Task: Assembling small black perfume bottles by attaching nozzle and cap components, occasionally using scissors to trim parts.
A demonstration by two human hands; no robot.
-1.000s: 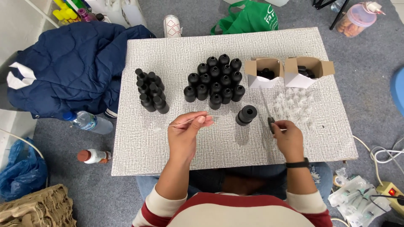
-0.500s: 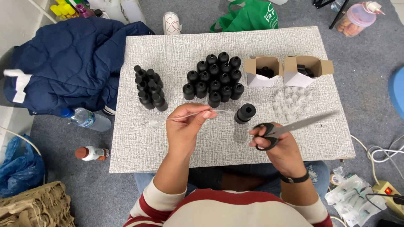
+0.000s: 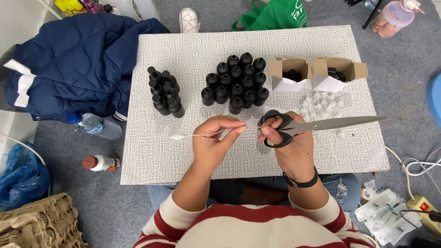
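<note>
- Head view: the left hand [image 3: 215, 140] hovers over the near middle of the tabletop [image 3: 151, 156], palm down, its fingers pinched on a thin clear plastic strip [image 3: 195, 135] that runs out level to the left and ends in a small white crumpled tip.
- The right hand [image 3: 289, 147] is raised just beside it, thumb and fingers through the black loops of a pair of scissors [image 3: 317, 125]; the grey blades lie together and point out to the right, roughly level over the tabletop.
- The two hands nearly meet at the fingertips; a dark wristband sits on the right wrist, and both forearms come out of red-and-cream striped sleeves.
- Just beyond the hands stands a tight cluster of black bottles [image 3: 236, 82], all upright; a smaller cluster of narrower black bottles [image 3: 164, 93] stands to its left, apart from it.
- To the right, two small open cardboard boxes [image 3: 317, 73] stand side by side with dark things inside; small clear plastic pieces [image 3: 321, 103] lie scattered in front of them, partly under the scissor blades.
- On the floor to the left lie a navy quilted jacket [image 3: 73, 64], a clear water bottle [image 3: 94, 125] and a smaller bottle with a red cap [image 3: 101, 162].
</note>
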